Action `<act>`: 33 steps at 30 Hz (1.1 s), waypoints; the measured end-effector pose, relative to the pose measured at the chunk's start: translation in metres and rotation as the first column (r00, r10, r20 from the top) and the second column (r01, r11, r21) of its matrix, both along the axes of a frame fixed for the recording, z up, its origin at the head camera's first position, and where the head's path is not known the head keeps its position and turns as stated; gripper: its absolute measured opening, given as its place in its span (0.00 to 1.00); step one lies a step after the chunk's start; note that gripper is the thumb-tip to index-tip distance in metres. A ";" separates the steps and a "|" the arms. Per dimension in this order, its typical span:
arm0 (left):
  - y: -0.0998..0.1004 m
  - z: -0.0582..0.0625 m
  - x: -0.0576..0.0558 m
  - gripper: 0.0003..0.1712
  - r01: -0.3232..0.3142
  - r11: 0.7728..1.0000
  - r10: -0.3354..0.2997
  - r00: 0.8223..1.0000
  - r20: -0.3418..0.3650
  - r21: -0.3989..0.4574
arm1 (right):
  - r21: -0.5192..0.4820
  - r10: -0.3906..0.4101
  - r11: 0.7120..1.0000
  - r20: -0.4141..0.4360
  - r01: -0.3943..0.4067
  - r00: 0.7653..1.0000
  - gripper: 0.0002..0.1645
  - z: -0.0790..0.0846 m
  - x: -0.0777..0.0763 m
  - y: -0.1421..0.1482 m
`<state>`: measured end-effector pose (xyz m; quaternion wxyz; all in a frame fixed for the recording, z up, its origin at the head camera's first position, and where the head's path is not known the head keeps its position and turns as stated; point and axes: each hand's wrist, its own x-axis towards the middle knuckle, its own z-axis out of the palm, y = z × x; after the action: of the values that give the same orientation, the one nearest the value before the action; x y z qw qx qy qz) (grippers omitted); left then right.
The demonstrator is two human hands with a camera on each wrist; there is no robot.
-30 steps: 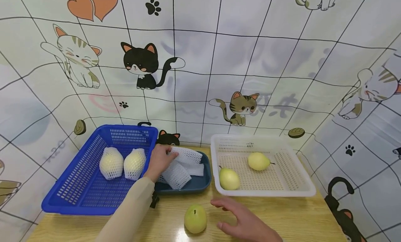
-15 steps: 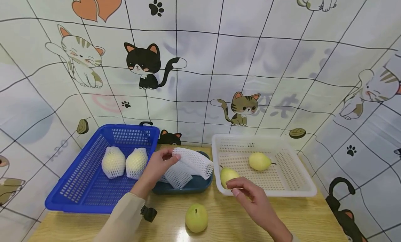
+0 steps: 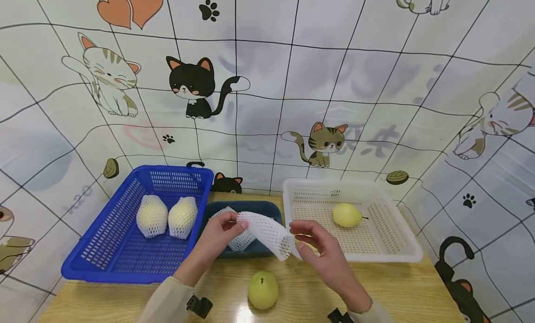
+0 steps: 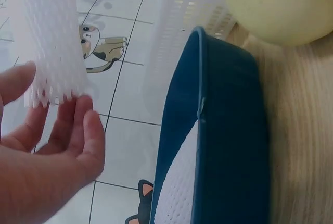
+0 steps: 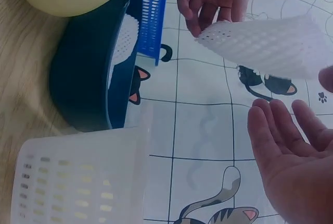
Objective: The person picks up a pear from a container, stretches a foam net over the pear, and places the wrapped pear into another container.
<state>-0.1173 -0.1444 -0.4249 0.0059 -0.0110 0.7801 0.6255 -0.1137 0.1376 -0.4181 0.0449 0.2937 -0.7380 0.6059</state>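
My left hand (image 3: 215, 241) pinches one end of a white foam fruit net (image 3: 267, 232), a mesh sleeve hanging over the front of a dark teal basin (image 3: 248, 205). Near its free end, which gapes, is my right hand (image 3: 323, 253), fingers loosely bent and apart. In the right wrist view the right thumb (image 5: 327, 78) is at the edge of the foam net's end; whether it touches cannot be told. More foam netting (image 3: 240, 241) lies inside the basin. On the table in front stands a bare yellow-green pear (image 3: 263, 290), upright.
At left, a blue basket (image 3: 125, 267) holds two pears in foam nets (image 3: 152, 217). At right, a white basket (image 3: 363, 257) holds a bare pear (image 3: 347, 215) and another partly hidden behind my right hand. A cat-printed sheet (image 3: 267, 81) backs the wooden table (image 3: 401, 286).
My left hand has lifted the foam net from the basin and brought it forward and right. My right hand rose from beside the front pear, then moved left toward the net's free end.
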 end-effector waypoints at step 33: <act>0.017 -0.008 0.042 0.15 -0.351 0.936 0.340 0.901 -0.268 0.007 | 0.138 -0.284 0.956 0.232 0.257 0.930 0.14 0.000 -0.026 -0.042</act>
<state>-0.0748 -0.1272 -0.4327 -0.2097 -0.0653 0.7724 0.5960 -0.1398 0.0960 -0.4181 0.0196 0.1127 -0.8021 0.5862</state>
